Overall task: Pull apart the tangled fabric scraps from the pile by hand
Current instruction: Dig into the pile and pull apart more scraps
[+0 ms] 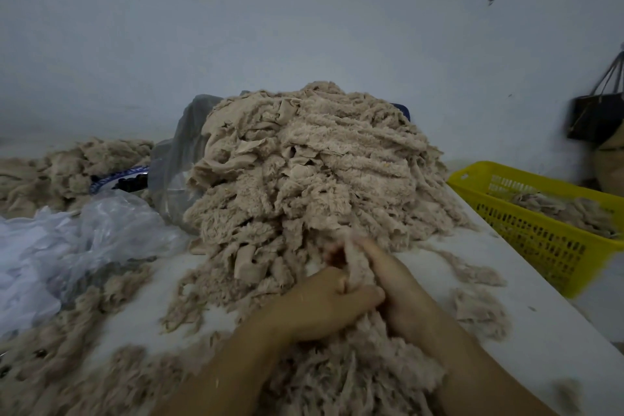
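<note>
To your right a yellow basket [540, 240] stands just beside the white table [540, 361]; crumpled clear plastic bags [111, 223] lie to your left, and a dark bag [594, 118] hangs against the wall [304, 10]

Tall heap of tangled beige fleecy fabric scraps [314, 165] mid-table.

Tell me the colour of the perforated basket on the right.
Yellow basket, clearest in the head view.

Single head cam, wide-angle, fwd & down, close on pile [314, 162]
</note>
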Demonstrator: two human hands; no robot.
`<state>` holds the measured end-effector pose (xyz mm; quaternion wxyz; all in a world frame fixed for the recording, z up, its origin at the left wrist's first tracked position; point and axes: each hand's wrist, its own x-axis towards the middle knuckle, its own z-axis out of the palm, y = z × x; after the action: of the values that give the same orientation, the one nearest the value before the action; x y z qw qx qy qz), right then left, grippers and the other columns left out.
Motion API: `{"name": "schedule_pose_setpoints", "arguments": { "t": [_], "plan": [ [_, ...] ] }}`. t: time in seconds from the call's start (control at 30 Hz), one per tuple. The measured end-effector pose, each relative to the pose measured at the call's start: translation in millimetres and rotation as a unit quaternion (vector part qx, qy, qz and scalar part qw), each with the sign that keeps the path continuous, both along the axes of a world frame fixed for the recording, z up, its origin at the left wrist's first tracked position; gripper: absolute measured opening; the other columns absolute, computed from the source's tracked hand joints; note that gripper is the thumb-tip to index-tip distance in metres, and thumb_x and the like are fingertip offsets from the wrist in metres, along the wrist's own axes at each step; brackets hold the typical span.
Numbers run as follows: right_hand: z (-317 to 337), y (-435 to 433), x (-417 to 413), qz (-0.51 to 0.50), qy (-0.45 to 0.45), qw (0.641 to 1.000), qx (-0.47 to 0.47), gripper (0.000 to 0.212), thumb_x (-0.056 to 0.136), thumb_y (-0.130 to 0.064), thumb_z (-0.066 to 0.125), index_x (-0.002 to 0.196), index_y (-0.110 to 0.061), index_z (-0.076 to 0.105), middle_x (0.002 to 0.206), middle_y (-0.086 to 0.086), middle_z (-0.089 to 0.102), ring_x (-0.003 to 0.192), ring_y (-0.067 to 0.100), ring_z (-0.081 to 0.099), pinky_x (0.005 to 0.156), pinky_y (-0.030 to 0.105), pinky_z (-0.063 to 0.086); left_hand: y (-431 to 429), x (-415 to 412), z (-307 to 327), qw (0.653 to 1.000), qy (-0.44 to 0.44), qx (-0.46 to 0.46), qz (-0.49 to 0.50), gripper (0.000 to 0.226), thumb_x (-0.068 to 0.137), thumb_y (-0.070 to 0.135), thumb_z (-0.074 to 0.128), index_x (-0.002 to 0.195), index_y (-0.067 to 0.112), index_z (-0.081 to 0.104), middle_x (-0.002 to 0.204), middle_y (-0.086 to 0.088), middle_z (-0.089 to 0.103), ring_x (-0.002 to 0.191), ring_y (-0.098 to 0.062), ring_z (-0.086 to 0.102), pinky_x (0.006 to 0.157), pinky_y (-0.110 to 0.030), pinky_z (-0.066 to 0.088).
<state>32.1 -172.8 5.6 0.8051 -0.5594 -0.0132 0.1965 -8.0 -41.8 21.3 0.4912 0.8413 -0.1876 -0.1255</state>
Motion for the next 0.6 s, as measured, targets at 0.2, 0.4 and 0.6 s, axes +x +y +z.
{"name": "schedule_pose_setpoints", "arguments": {
  "t": [0.2, 0.4, 0.6],
  "plan": [
    [1, -17, 13, -0.166, 0.120, 0.976, 0.072, 0.041, 0.100, -0.038, 0.047, 0.091, -0.002, 0.064, 0.060, 0.014, 0.070, 0.044, 0.025, 0.067, 0.034, 0.029, 0.049, -1, -1, -2, 0.998, -0.025, 0.040, -0.050, 0.052, 0.078, 0.062, 0.053, 0.051, 0.020, 0.039, 0.051, -0.001, 0.033, 0.046, -0.018, 0.032, 0.047, -0.031, 0.025],
    [-7, -8, 14, -0.189, -0.058, 0.980, -0.018, 0.033, 0.101, -0.038, 0.048, 0.103, -0.012, 0.068, 0.102, 0.013, 0.074, 0.093, 0.027, 0.071, 0.085, 0.046, 0.059, 20, 16, 1, 0.938, 0.012, -0.187, 0.291, 0.040, 0.080, 0.065, 0.056, 0.092, 0.033, 0.078, 0.085, 0.003, 0.077, 0.079, -0.013, 0.072, 0.073, -0.032, 0.059],
    [-14, 11, -4, -0.096, -0.283, 0.924, -0.238, 0.041, 0.101, -0.043, 0.045, 0.070, -0.017, 0.050, 0.060, -0.012, 0.048, 0.055, 0.006, 0.045, 0.050, 0.014, 0.035, 29, 36, -11, 0.836, 0.167, -0.414, 0.319, 0.038, 0.097, 0.042, 0.055, 0.113, 0.013, 0.072, 0.110, -0.011, 0.075, 0.099, -0.026, 0.073, 0.085, -0.039, 0.058]
  ]
}}
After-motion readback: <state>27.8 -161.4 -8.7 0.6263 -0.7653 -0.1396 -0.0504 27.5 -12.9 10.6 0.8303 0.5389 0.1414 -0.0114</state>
